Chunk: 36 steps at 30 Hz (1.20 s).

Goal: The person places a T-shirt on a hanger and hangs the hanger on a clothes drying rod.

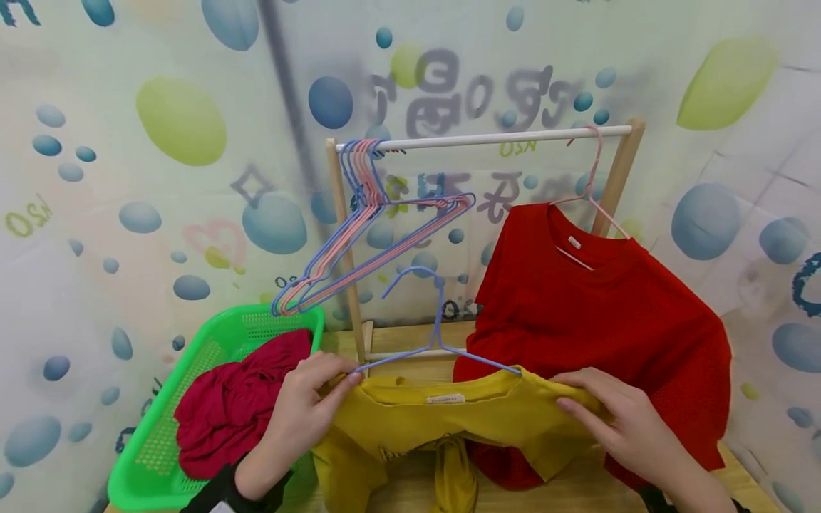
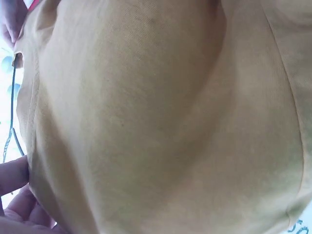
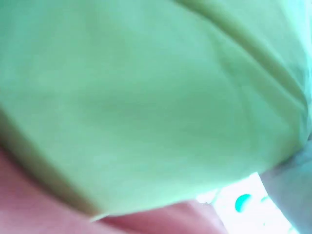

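A yellow T-shirt (image 1: 449,417) hangs between both hands, its neckline facing up with a pale label inside. A blue hanger (image 1: 438,324) sits in the shirt, hook upward, its two arms running under the shoulders. My left hand (image 1: 308,399) pinches the left shoulder of the shirt together with the hanger's end. On the other shoulder, my right hand (image 1: 616,417) pinches the fabric between thumb and fingers. The yellow cloth (image 2: 161,117) fills most of the left wrist view, with fingertips at its lower left edge. In the right wrist view the cloth (image 3: 146,107) looks greenish and blurred.
Behind stands a wooden-ended rack with a white rod (image 1: 500,137). Several blue and pink hangers (image 1: 368,214) hang at its left end. A red T-shirt (image 1: 596,313) hangs on a pink hanger (image 1: 593,192) at the right. A green basket (image 1: 154,420) at left holds dark red cloth (image 1: 237,406).
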Motion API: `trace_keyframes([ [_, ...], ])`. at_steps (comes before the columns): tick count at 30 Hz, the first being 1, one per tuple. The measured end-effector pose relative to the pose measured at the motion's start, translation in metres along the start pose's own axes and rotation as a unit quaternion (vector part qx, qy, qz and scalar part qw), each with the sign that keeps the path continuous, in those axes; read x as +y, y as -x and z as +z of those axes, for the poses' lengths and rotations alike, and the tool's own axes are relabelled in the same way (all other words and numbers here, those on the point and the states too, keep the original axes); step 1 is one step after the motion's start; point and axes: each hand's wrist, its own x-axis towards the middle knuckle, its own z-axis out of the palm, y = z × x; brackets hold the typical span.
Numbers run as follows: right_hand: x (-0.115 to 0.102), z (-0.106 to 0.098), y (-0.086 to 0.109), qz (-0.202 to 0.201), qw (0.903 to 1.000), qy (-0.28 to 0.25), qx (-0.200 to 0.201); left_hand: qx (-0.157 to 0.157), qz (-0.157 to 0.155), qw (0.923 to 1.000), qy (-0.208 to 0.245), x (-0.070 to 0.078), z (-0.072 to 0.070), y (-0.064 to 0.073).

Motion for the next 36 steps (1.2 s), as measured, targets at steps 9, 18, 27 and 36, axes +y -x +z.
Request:
trace_keyframes([
  [9,-0.006,0.009,-0.003,-0.001,0.9986,0.024,-0.047,-0.009,0.04,0.9975,-0.057,0.002,0.009,0.003],
  [18,-0.005,0.005,-0.002,0.0,0.9989,0.021,-0.041,-0.008,0.021,0.9952,-0.095,0.01,0.007,0.004],
  [27,-0.005,-0.004,0.001,0.011,0.9961,0.087,-0.006,0.02,0.029,0.9955,-0.087,0.022,0.017,0.019],
  [36,-0.005,-0.012,0.008,0.054,0.9881,0.132,0.058,0.014,0.04,0.9951,-0.089,0.022,0.042,0.042],
])
